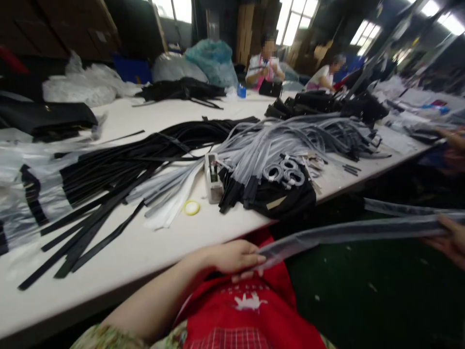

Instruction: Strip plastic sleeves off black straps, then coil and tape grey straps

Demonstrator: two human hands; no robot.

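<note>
My left hand is closed in a pinch on one end of a long grey strap in a clear sleeve, held over my lap and a red apron. My right hand at the right edge grips the other end of the same strap; only part of it shows. The strap stretches between both hands, off the white table. On the table lie a pile of black straps and a heap of grey sleeved straps.
A tape dispenser and a yellow tape ring sit near the table's front. Black bags and plastic sacks lie at the back. Two other people work at the far end. The floor is dark green.
</note>
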